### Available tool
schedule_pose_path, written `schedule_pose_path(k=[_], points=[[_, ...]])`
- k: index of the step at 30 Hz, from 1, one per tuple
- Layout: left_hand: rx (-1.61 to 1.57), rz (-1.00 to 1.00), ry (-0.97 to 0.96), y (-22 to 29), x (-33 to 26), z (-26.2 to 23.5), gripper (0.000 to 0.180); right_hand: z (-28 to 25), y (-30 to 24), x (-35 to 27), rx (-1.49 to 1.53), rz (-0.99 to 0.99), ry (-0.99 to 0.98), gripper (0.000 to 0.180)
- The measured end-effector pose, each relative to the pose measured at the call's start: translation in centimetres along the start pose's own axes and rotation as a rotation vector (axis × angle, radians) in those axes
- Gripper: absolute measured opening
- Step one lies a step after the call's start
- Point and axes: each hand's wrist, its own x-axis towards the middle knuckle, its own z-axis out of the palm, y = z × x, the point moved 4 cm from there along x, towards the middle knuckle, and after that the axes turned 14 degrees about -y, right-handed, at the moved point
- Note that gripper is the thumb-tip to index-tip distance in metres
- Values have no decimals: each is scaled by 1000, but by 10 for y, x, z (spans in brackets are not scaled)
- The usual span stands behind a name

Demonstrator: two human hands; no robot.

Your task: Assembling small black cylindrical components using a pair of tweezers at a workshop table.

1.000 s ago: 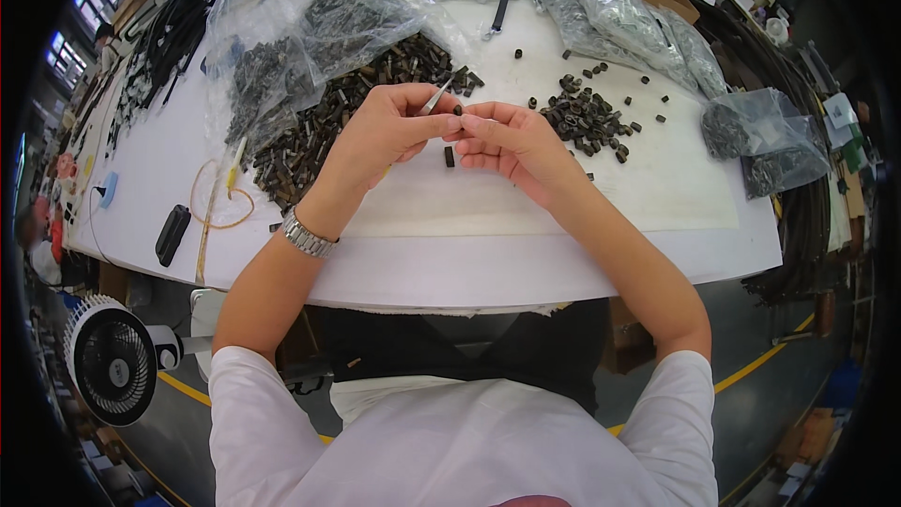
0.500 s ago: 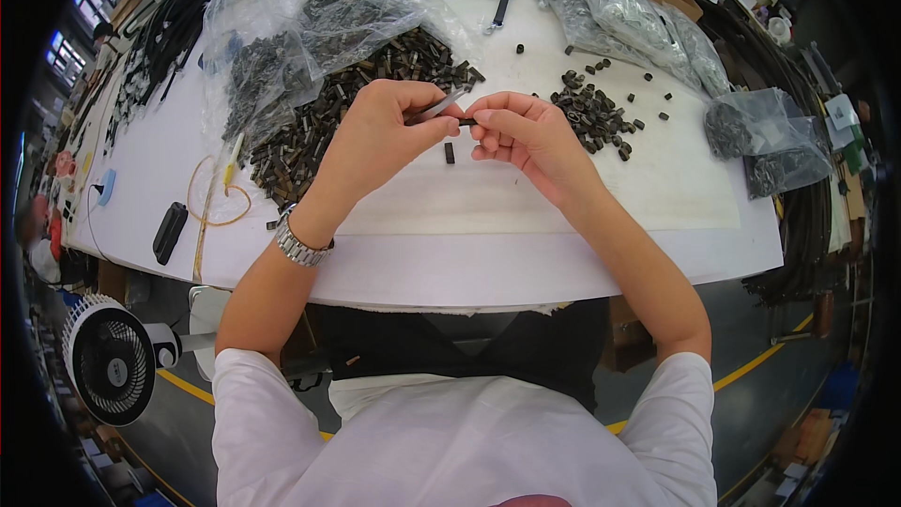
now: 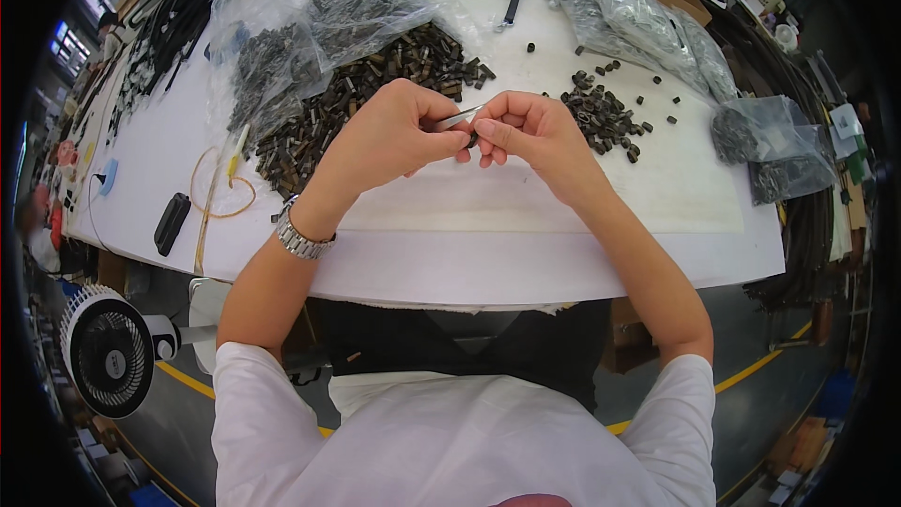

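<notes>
Your left hand (image 3: 399, 138), gripping a metal tool (image 3: 457, 119), and your right hand (image 3: 537, 143) pinch a dark piece (image 3: 473, 140). Left of that piece, the larger heap (image 3: 324, 116) seems unworked; right of the piece, the smaller heap (image 3: 601, 115) seems done.

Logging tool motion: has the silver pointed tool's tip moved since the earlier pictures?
Yes. Judged against the lone dark piece beyond the right hand, the silver pointed tool in the left hand has its tip farther right and nearer the person.
</notes>
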Motion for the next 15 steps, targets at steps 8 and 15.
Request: schedule_pose_path(k=[8, 15], points=[[370, 178, 335, -2, 2, 17, 15, 2, 20, 5, 125, -49, 187, 16], [580, 240, 432, -3, 3, 24, 17, 9, 6, 4, -78, 28, 304, 14]])
